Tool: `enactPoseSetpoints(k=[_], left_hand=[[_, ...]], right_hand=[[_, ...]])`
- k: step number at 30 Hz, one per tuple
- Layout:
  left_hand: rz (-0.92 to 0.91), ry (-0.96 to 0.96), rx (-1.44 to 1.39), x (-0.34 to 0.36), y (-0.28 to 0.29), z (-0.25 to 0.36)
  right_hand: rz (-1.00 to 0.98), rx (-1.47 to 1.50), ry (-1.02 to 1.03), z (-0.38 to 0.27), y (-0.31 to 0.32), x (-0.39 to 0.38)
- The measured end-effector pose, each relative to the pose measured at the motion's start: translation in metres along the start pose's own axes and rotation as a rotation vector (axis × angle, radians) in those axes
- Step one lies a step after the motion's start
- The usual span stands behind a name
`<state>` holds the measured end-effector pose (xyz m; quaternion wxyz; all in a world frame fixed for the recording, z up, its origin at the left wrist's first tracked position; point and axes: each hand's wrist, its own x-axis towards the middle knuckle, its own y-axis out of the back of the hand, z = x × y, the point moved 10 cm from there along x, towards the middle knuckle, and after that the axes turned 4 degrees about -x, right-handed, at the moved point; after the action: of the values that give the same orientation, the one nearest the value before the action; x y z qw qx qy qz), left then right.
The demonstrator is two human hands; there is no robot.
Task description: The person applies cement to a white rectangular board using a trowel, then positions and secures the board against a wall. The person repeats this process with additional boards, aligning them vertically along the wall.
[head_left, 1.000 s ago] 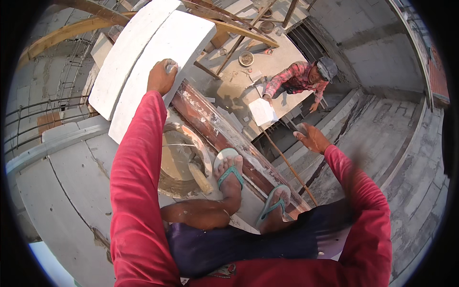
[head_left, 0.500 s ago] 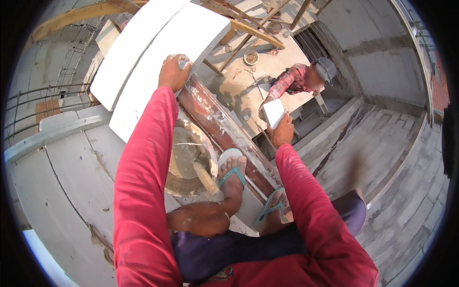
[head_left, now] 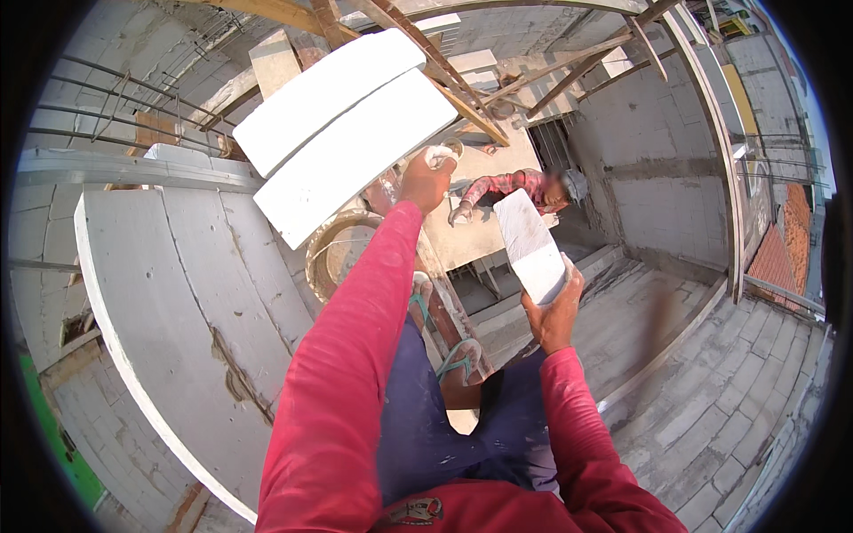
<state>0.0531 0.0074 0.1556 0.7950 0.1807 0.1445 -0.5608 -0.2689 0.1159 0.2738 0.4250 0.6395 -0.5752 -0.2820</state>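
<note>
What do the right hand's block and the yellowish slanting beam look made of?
Block in the right hand: probably lightweight concrete, matte; chalky white with faint streaks. Beam: likely unpainted timber, judging by its yellow-brown colour and straight edges.

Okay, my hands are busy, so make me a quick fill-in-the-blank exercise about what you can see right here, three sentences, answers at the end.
1. The small white block is gripped in your ____ hand.
2. Your long sleeves are coloured ____.
3. In the picture, the round tub is to the ____ of your sandals.

Missing words: right; red; left.
</note>
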Motion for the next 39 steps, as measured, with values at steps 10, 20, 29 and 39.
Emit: enactPoseSetpoints(k=[10,20,29,39], left_hand=[[0.256,0.150,-0.644,-0.372,-0.004,0.170],[0.658,0.376,-1.039,-0.495,0.052,0.240],[0.696,0.197,-0.920,-0.545,0.193,0.261],[0.649,0.010,-0.436,-0.577,0.328,0.364]], right_hand=[[-0.083,-0.006,0.254,-0.205,0.201,0.014],[-0.296,-0.084,0.757,-0.356,0.294,-0.070],[-0.620,0.293,0.520,-0.409,0.284,-0.035],[-1.122,1.230,-0.428,-0.486,0.158,-0.021]])
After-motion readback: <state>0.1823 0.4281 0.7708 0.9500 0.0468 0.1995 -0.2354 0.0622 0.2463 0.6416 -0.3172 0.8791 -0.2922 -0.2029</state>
